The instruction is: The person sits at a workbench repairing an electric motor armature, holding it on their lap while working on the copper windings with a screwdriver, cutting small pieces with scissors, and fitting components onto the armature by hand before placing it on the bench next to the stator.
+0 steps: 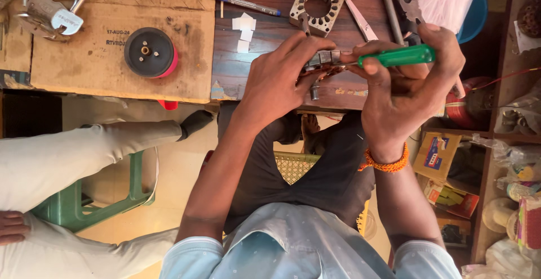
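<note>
My left hand point(276, 82) grips a small metal part with copper winding point(322, 65) at the near edge of the dark wooden table point(265, 70). My right hand point(406, 90) is closed around a green-handled screwdriver point(397, 56), which lies across its fingers and points left. The tip meets the metal part right next to my left fingertips, so the two hands almost touch. The screwdriver's blade is mostly hidden behind my fingers.
On the table lie a square metal stator core point(317, 5), a blue pen point(242, 1), white paper bits point(244, 31), a metal rod point(389, 8) and pliers point(408, 5). A cardboard sheet point(84, 59) carries a black spool point(149, 52) and a padlock point(53, 14). Another person's legs point(84, 149) are at left; cluttered shelves point(496, 160) stand at right.
</note>
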Available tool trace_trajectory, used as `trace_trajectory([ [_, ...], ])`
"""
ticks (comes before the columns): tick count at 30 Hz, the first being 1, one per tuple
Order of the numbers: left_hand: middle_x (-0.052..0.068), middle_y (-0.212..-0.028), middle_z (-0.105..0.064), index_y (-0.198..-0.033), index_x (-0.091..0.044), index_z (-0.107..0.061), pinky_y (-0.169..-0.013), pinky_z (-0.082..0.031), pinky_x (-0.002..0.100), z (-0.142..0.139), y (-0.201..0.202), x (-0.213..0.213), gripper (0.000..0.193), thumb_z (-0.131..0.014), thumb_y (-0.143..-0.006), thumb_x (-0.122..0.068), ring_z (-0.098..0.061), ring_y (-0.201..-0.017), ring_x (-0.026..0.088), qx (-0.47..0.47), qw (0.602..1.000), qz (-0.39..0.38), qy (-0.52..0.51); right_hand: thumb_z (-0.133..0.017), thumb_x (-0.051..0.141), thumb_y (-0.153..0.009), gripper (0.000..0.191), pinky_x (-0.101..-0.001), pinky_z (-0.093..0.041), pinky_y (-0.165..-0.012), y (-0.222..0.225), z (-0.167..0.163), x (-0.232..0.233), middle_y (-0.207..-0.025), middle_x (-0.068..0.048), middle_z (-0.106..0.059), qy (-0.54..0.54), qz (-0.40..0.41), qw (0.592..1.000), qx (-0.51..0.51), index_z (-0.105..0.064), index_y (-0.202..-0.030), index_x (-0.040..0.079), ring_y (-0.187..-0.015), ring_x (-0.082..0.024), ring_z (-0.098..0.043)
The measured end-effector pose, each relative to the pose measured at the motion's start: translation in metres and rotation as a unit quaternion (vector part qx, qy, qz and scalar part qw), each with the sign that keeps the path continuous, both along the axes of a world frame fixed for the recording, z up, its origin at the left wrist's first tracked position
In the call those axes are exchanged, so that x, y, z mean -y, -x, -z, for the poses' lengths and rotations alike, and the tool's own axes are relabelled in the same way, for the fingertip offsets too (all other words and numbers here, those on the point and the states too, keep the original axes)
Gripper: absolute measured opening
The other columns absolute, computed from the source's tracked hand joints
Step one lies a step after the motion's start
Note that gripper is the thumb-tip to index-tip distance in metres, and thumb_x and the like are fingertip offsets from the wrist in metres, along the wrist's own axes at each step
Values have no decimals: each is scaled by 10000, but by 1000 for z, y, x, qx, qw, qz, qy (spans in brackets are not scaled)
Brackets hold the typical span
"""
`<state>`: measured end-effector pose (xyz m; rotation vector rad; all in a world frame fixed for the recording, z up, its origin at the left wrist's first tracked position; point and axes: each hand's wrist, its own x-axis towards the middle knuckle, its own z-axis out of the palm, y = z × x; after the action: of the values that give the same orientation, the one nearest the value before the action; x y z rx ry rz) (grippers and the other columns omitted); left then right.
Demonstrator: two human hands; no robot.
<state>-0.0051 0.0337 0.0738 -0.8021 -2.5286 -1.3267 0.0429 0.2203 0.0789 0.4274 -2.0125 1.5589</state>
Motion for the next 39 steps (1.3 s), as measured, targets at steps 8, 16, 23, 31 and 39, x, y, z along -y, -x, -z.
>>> trace_trajectory([
  [8,51,-1075,-635,-1183,-154,-588,-678,-542,452,2,2,-1,426,-817,-831,-78,-705,-867,335,30,999,-22,-9,-611,-16,-1252,439,-381,-661,-878,7,0,18,-1050,-239,-711,54,23,998,2,-256,-1484,96,-897,-295,-765],
  [16,58,-1051,-629,-1154,-138,-584,-659,-519,455,9,0,-3,419,-831,-822,-74,-704,-872,331,30,998,-46,-27,-644,73,-1240,408,-399,-660,-869,-4,19,43,-1074,-232,-723,125,112,984,-51,-293,-1450,82,-916,-309,-777],
  [23,58,-1095,-642,-1158,-124,-580,-671,-525,458,12,4,-1,435,-817,-804,-37,-705,-900,339,13,998,-36,-39,-660,127,-1226,376,-413,-655,-856,-1,9,40,-1097,-228,-735,96,76,992,-3,-346,-1421,60,-935,-325,-794],
  [31,44,-1072,-632,-1143,-126,-617,-727,-554,420,15,-6,1,369,-827,-847,-53,-710,-921,301,-33,998,-3,-57,-629,44,-1177,356,-338,-644,-735,24,-14,-47,-1100,-127,-690,98,42,990,93,-395,-1443,18,-881,-259,-812],
  [39,83,-1047,-654,-1171,-104,-676,-749,-539,416,7,-1,-6,395,-860,-826,-53,-690,-929,311,-27,995,10,-100,-841,33,-929,338,-306,-516,-654,74,42,-75,-887,-100,-719,-264,135,945,136,-670,-1212,-36,-737,-162,-672],
])
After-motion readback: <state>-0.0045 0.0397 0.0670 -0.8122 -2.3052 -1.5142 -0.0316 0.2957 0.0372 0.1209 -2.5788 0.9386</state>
